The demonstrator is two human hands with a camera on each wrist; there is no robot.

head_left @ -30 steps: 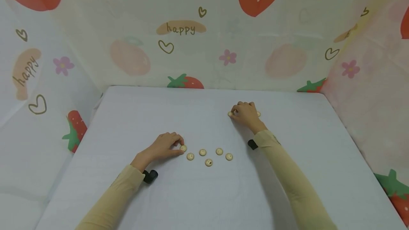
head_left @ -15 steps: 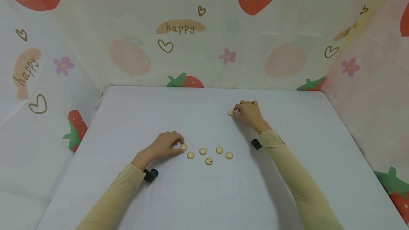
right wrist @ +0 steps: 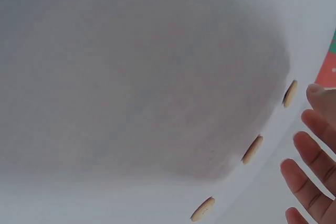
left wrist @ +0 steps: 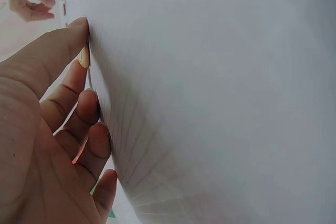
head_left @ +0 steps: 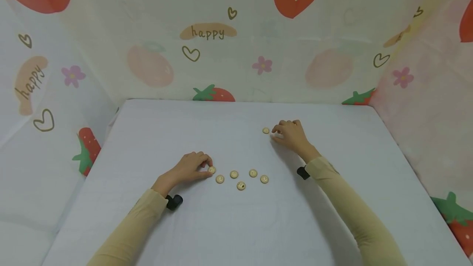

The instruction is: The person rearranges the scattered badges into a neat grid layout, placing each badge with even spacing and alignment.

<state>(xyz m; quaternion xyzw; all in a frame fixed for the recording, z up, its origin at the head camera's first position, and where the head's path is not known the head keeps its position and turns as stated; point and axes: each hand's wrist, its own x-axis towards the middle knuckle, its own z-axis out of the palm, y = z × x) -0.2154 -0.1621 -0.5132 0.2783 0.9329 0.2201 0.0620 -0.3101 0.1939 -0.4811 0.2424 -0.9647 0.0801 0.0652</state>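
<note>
My left hand (head_left: 189,168) rests low on the white table, its thumb and index finger pinching a small round wooden button (head_left: 212,170). The left wrist view shows that button (left wrist: 84,56) on edge between the fingertips. Beside it lie several like buttons: one (head_left: 219,179) closest, one (head_left: 241,186) nearer the front with a dark spot, another (head_left: 253,173) to the right. Farther back, my right hand (head_left: 292,135) hovers with loosely bent fingers and holds nothing. A lone button (head_left: 265,130) lies just left of its fingertips.
The right wrist view has three buttons in a slanting row, the middle one (right wrist: 252,149) below the hand's thumb. A strawberry-printed cloth (head_left: 288,81) walls the back and sides of the table (head_left: 184,233). Black wrist cameras hang under both sleeves, one (head_left: 174,202) on the left.
My right hand has drawn back to the right from the lone button, its fingertips parting from it. The button right of that hand has dropped from sight. My left hand has stayed put.
</note>
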